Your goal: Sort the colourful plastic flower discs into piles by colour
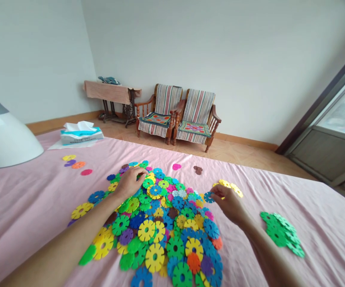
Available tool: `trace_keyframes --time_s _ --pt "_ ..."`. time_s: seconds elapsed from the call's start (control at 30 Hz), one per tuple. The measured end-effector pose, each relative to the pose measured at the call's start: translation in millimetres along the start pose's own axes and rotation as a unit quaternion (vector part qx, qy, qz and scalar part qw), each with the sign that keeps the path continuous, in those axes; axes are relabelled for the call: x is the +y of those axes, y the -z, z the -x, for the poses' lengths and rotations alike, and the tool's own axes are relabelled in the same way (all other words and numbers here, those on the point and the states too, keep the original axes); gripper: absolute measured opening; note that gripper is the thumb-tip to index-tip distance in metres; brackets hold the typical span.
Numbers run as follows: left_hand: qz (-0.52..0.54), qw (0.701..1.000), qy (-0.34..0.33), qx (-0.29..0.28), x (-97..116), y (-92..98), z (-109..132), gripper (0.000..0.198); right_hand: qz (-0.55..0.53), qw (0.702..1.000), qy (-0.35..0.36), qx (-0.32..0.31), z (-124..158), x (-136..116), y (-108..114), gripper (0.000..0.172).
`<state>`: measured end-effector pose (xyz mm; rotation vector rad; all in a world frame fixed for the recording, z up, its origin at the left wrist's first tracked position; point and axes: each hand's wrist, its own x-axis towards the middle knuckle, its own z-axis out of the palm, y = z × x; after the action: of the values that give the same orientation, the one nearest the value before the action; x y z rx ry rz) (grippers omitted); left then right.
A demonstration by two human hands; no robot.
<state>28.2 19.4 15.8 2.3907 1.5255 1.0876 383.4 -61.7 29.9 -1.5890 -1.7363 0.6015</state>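
Note:
A large heap of notched plastic snowflake discs (155, 230) in many colours is spread in front of me. Above its far left part, my left hand (133, 180) is curled with the fingertips pinched; what they hold, if anything, I cannot make out. At the heap's right edge my right hand (228, 202) pinches a blue snowflake disc (208, 197) between thumb and fingers. Just behind that hand lie several yellow discs (236, 189), partly covered by it. Farther right is a separate group of overlapping green discs (281, 233).
A pink cloth (306, 199) covers the table. Small disc groups lie beyond the heap: brown (198, 170), pink (176, 166), and a few mixed ones (78, 164). A white kettle-like vessel (9, 137) and a tissue pack (81, 135) stand left. Two chairs (194, 119) are behind.

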Motion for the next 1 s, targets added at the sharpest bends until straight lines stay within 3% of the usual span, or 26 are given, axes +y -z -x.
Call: trace_keyframes --time_s 0.13,0.37,0.6,0.77,0.9,1.0 --pt "0.001 1.0 0.003 0.002 -0.4 -0.2 0.2 0.021 -0.004 0.998 -0.029 0.057 -10.3 1.4 -5.5 0.02" --pt "0.005 1.0 0.007 0.004 1.6 0.8 1.4 0.02 -0.106 0.989 -0.072 0.075 -47.5 3.9 -28.8 0.021" --pt "0.013 1.0 0.002 0.021 5.1 3.9 2.5 0.017 -0.148 0.984 -0.066 0.079 -83.1 -20.6 -54.1 0.023" --pt "0.053 0.998 -0.013 0.025 45.6 5.6 3.3 0.019 -0.168 0.985 -0.002 0.031 -60.7 -48.7 -67.2 0.021" --pt "0.122 0.992 -0.027 -0.036 89.9 -1.7 11.8 0.016 -0.172 0.983 0.057 -0.022 -28.2 -70.8 -69.5 0.019" --pt "0.163 0.985 0.002 -0.062 106.6 -5.0 17.4 0.013 -0.162 0.985 0.06 -0.022 -9.4 -76.5 -65.9 0.02"
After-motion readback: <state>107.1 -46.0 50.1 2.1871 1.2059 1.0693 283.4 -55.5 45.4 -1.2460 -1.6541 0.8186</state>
